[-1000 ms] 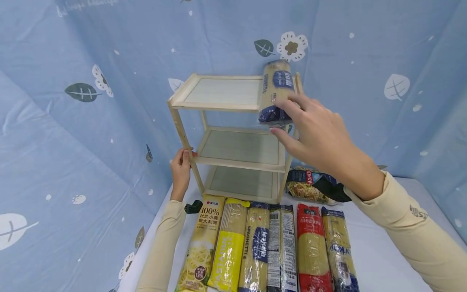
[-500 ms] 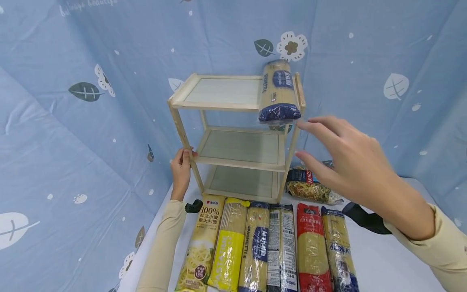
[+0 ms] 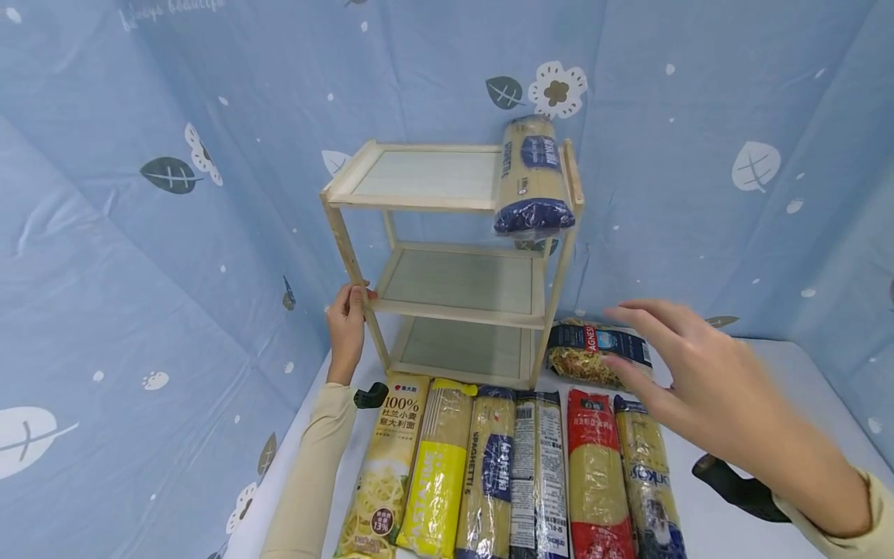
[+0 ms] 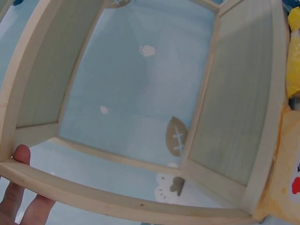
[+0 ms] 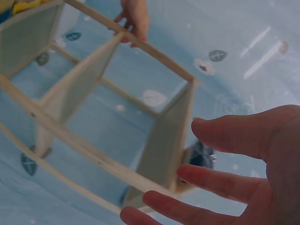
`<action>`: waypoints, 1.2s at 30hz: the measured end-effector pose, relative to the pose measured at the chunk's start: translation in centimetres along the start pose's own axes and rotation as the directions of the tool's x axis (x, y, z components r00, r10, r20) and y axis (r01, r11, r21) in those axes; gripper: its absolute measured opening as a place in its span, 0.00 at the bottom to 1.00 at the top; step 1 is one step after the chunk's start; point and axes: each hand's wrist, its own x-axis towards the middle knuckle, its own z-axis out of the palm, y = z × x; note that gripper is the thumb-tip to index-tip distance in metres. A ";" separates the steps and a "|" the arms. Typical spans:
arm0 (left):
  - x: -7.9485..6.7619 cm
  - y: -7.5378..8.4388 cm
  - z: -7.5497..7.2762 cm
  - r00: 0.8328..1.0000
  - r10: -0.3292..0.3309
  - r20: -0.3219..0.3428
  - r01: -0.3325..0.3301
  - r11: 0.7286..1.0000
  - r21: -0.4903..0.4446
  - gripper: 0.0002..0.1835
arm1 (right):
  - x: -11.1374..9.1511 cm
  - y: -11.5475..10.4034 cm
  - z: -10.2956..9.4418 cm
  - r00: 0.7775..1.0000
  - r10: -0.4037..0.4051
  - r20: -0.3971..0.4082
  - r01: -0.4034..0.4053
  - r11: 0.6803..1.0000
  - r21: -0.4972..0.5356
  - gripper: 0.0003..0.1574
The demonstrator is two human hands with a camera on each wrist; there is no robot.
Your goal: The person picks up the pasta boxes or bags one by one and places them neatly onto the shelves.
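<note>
Steadying the wooden rack: left hand grips its left front post; right hand, fingers apart, holds nothing; spaghetti pack lies on top shelf, right end; advise firm left grip, against rack shift.

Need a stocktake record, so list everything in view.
shelf: one, pale wood, centre
spaghetti pack: one, tan and blue, shelf's top right
pasta packs: six, mixed yellow, tan, red, navy, in a row before shelf
bag: one, navy and red, right of shelf
table: one, white, underneath
cloth: count unclear, printed blue, behind
wrist devices: two, black, both wrists
left hand: one, cream-sleeved, gripping the shelf's left post
right hand: one, cream-sleeved, holding nothing, right of shelf
</note>
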 end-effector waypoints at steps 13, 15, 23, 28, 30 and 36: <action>0.1 0.1 -0.2 1.000 -0.004 0.000 0.004 1.000 -0.005 0.15 | -4.1 1.5 2.7 0.999 0.040 0.016 -0.040 0.999 0.010 0.29; 0.2 0.1 -0.2 1.000 -0.002 0.003 0.002 1.000 -0.008 0.15 | -4.8 1.7 3.1 0.997 0.065 0.037 -0.066 0.998 0.011 0.29; 0.6 0.5 -0.1 1.000 0.018 -0.015 -0.018 1.000 0.012 0.16 | -7.6 2.5 5.0 0.945 0.245 0.215 -0.249 0.969 -0.009 0.29; 0.8 0.7 -0.1 1.000 0.020 -0.020 -0.020 1.000 0.015 0.16 | -9.5 3.3 6.5 0.880 0.345 0.325 -0.355 0.934 -0.030 0.31; 0.8 0.8 -0.1 1.000 0.017 -0.015 -0.017 1.000 0.012 0.16 | -10.4 3.4 7.2 0.856 0.379 0.352 -0.394 0.918 -0.030 0.31; 1.0 0.8 -0.1 0.999 0.025 -0.020 -0.025 1.000 0.015 0.15 | -12.4 4.1 9.3 0.784 0.442 0.436 -0.476 0.879 -0.036 0.34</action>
